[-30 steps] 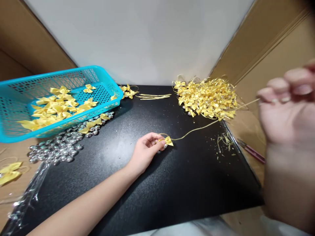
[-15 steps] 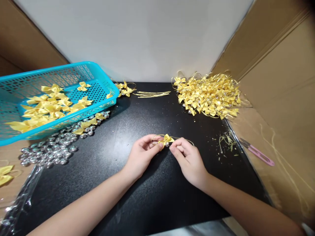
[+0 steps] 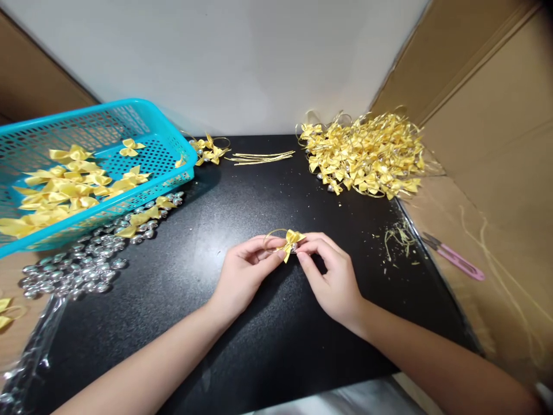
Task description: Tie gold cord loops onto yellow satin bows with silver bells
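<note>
On the grainy black table, the perforated plastic basket holds unlooped satin bows; well right of it, a tangled heap looks finished, corded and beaded. Glossy silver beads remain loose along its near side. Right of and nearer than the basket, the left hand pinches a corded yellow bow, seemingly partway done; the right hand is narrow beside it, its grip unclear.
</note>
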`<state>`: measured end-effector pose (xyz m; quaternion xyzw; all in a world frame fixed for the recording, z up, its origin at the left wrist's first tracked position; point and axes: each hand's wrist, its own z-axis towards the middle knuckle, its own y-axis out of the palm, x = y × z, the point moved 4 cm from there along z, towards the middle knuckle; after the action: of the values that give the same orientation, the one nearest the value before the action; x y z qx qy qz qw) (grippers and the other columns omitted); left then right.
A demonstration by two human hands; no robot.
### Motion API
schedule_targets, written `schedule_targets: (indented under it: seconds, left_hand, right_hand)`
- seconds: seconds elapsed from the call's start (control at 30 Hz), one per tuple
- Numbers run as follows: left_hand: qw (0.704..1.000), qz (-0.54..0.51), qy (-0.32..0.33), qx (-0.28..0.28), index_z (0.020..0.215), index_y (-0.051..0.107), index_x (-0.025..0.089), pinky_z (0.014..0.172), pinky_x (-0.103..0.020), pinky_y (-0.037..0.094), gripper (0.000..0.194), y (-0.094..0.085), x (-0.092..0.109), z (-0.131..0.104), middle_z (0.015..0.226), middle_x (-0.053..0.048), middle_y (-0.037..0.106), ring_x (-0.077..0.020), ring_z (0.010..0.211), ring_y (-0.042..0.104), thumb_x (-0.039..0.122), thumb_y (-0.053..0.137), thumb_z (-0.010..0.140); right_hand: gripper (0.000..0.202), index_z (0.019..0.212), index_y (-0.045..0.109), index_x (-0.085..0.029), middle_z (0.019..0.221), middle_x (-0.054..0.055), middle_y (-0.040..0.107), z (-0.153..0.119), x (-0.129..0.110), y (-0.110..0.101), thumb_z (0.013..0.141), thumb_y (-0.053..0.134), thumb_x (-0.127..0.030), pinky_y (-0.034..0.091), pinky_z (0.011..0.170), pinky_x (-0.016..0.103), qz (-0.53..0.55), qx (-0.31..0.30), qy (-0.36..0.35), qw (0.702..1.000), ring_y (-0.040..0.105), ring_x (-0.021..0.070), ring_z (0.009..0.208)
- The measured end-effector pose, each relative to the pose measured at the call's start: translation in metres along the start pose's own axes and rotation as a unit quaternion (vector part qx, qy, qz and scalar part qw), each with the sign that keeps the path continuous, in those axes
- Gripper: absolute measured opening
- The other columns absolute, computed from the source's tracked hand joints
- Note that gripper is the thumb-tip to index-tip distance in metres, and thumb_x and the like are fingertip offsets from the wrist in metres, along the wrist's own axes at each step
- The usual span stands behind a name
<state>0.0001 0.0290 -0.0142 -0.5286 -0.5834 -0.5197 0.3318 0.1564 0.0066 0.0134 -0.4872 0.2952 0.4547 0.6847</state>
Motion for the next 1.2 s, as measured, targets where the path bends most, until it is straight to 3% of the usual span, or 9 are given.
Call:
schedule_targets:
  seconds: [0.17,0.37,0.6,1.0,1.2]
  left_hand:
    - [1.0,0.03,0.007,0.007,0.082,0.079,0.019,0.082,-0.028,0.058,0.017,0.001,0.002,-0.001,0.091,-0.004,0.076,-0.0169,0.084,0.071,0.021,0.083,0.066]
    - [0.985,0.154,0.073,0.029,0.081,0.079,0.019,0.071,-0.027,0.058,0.012,0.002,0.013,-0.005,0.088,-0.006,0.076,-0.0183,0.079,0.069,0.022,0.079,0.069]
    - [0.969,0.214,0.113,0.04,0.083,0.079,0.02,0.074,-0.025,0.058,0.009,0.0,0.015,-0.006,0.088,-0.004,0.077,-0.0168,0.079,0.071,0.022,0.077,0.074]
    - [0.964,0.234,0.111,0.06,0.081,0.079,0.019,0.075,-0.028,0.059,0.009,0.0,0.017,-0.007,0.087,-0.005,0.078,-0.0192,0.08,0.072,0.023,0.074,0.076]
    - [0.962,0.235,0.118,0.071,0.079,0.079,0.02,0.076,-0.03,0.059,0.008,0.001,0.017,-0.009,0.086,-0.005,0.078,-0.0202,0.08,0.072,0.023,0.073,0.075]
  right_hand:
    - [0.013,0.08,0.062,-0.02,0.088,0.006,0.071,-0.001,0.002,0.001,0.089,0.057,-0.012,0.055,0.082,0.032,0.037,0.002,0.031,0.999,0.068,0.0176,0.087]
    - [0.012,0.082,0.064,-0.02,0.089,0.007,0.071,-0.002,0.003,0.001,0.089,0.057,-0.014,0.059,0.078,0.034,0.066,0.002,0.045,0.997,0.069,0.0189,0.087]
    - [0.012,0.082,0.065,-0.019,0.091,0.007,0.071,-0.002,0.006,0.003,0.088,0.057,-0.012,0.06,0.077,0.031,0.087,0.003,0.058,0.994,0.07,0.0178,0.087]
    - [0.015,0.074,0.061,-0.02,0.084,0.005,0.07,0.001,0.004,0.004,0.083,0.055,-0.009,0.058,0.071,0.029,0.024,0.008,0.04,0.999,0.068,0.0164,0.08]
    - [0.019,0.068,0.056,-0.021,0.069,0.001,0.064,0.001,0.0,0.005,0.082,0.052,-0.008,0.051,0.062,0.027,-0.039,0.005,0.02,0.999,0.061,0.0144,0.066]
